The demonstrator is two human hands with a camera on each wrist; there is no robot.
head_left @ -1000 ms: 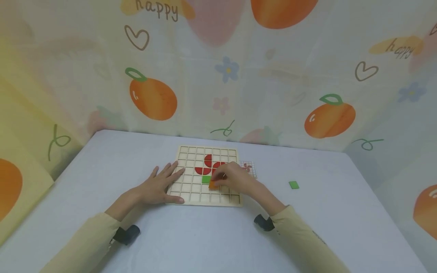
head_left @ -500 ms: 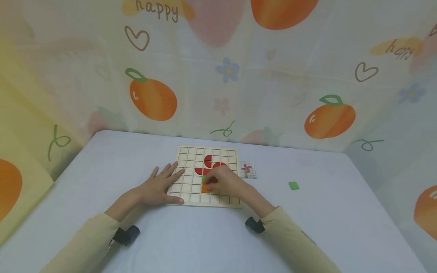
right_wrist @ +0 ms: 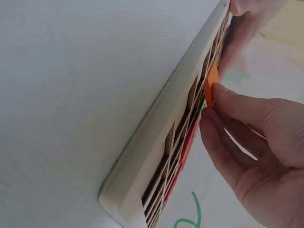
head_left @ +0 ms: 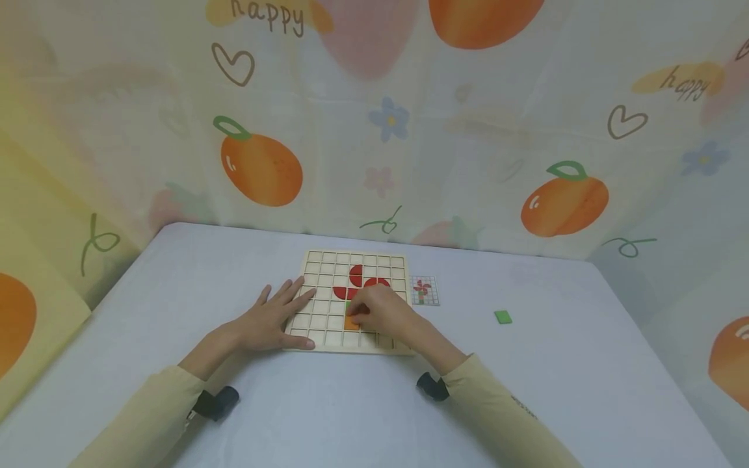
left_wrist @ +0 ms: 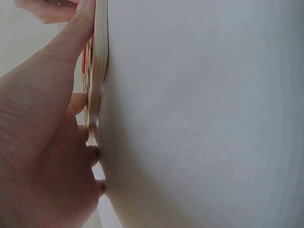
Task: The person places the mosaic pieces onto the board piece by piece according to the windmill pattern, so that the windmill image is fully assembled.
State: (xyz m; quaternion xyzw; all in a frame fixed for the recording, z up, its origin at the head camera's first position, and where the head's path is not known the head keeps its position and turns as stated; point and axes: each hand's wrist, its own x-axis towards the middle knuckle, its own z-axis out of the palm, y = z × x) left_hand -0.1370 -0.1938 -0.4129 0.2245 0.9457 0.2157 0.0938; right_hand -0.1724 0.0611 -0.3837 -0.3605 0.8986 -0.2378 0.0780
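Note:
A wooden grid board [head_left: 316, 322] lies on the table. Red pieces with curved edges [head_left: 356, 276] sit in its cells, with a green square tile [head_left: 348, 304] below them, mostly covered by fingers. My right hand [head_left: 383, 312] pinches an orange square tile [head_left: 352, 323] between thumb and fingertips, just below the green one. In the right wrist view the orange tile [right_wrist: 211, 84] stands tilted at the board's surface. My left hand [head_left: 266, 323] lies with spread fingers over the board's left edge, and its thumb rests on the near left corner.
Right of the board lies a small card [head_left: 424, 290] printed with a red and green pattern on a grid. Farther right on the white table [head_left: 526, 390] is a loose green tile [head_left: 503, 317]. A printed cloth [head_left: 456, 162] hangs behind the table.
My right hand has moved a little left with the orange tile, from below right of the green tile to just below it. The card is uncovered more. My left hand has stayed put.

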